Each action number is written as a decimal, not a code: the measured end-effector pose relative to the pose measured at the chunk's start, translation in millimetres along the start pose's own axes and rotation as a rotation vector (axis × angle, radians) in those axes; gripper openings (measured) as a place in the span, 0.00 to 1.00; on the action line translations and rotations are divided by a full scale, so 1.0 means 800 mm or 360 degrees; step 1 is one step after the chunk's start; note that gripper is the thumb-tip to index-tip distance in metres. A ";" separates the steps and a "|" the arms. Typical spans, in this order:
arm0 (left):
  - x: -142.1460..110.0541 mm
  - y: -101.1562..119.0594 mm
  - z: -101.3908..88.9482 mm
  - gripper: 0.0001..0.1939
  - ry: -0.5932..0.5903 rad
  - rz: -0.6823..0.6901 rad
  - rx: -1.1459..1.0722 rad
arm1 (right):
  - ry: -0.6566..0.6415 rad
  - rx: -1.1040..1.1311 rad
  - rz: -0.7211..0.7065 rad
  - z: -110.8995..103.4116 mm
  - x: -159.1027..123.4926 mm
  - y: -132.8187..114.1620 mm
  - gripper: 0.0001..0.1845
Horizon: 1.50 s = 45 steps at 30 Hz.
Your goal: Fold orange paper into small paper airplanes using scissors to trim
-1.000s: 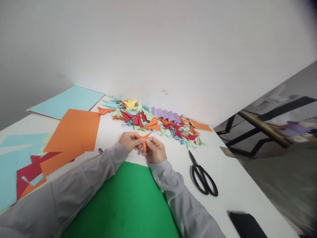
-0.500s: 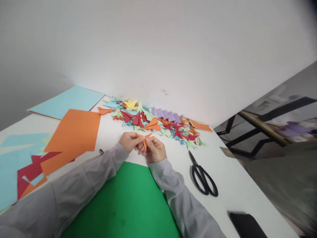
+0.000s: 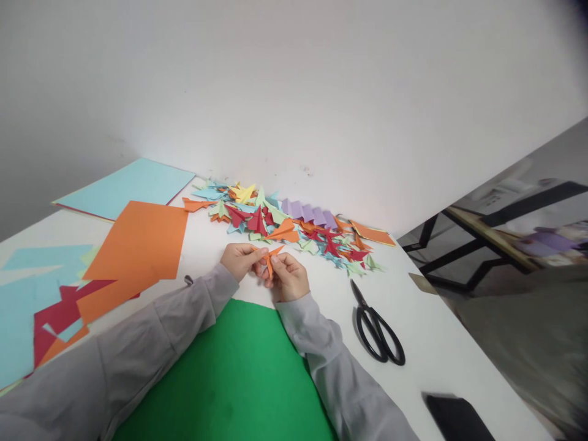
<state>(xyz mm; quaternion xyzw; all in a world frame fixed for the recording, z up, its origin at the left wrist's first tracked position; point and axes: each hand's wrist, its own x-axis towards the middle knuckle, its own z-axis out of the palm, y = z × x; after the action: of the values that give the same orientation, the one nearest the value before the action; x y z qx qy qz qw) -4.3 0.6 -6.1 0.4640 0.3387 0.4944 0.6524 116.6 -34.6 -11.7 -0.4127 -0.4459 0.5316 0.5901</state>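
A small folded orange paper piece (image 3: 270, 260), with pointed arms, is held between my two hands above the white table. My left hand (image 3: 242, 260) pinches its left side between thumb and fingers. From the other side, my right hand (image 3: 289, 275) grips it with thumb and forefinger. Just beyond my hands lies a heap of small folded paper shapes (image 3: 257, 220) in red, orange, green, blue and yellow. A purple pleated paper strip (image 3: 307, 212) rests at the back of that heap. Below my wrists a green sheet (image 3: 234, 373) covers the near part of the table.
Black-handled scissors (image 3: 376, 331) lie to the right, points toward the heap. A black flat object (image 3: 457, 416) is at the lower right. Orange sheets (image 3: 142, 239), light-blue sheets (image 3: 124, 187) and red scraps (image 3: 59, 312) spread over the left. A wall (image 3: 294, 92) rises behind the table.
Both hands stay in nearly the same place. My left thumb has shifted slightly on the orange paper piece, and the piece has turned a little.
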 end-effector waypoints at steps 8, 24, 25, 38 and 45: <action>-0.003 0.010 0.004 0.21 -0.0045 -0.0087 -0.0164 | 0.0026 0.0031 -0.0007 0.001 0.001 0.001 0.17; -0.004 0.022 0.008 0.23 0.0052 -0.0200 -0.0242 | 0.0028 0.0118 0.0070 -0.002 0.002 0.000 0.17; -0.004 0.022 0.008 0.23 0.0061 -0.0198 -0.0214 | 0.0029 0.0128 0.0093 -0.003 0.002 0.000 0.17; 0.001 0.006 0.005 0.22 0.0081 -0.0063 -0.0054 | 0.0031 0.0223 0.0191 -0.003 0.003 -0.003 0.17; 0.005 0.001 0.001 0.21 0.0129 -0.0052 0.0002 | 0.0069 0.0184 0.0089 -0.001 0.003 -0.002 0.17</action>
<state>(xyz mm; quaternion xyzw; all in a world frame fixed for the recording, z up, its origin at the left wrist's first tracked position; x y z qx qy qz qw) -2.9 4.5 -4.9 0.4384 0.3728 0.5019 0.6457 118.1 -32.2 -10.4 -0.4016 -0.3898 0.5637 0.6075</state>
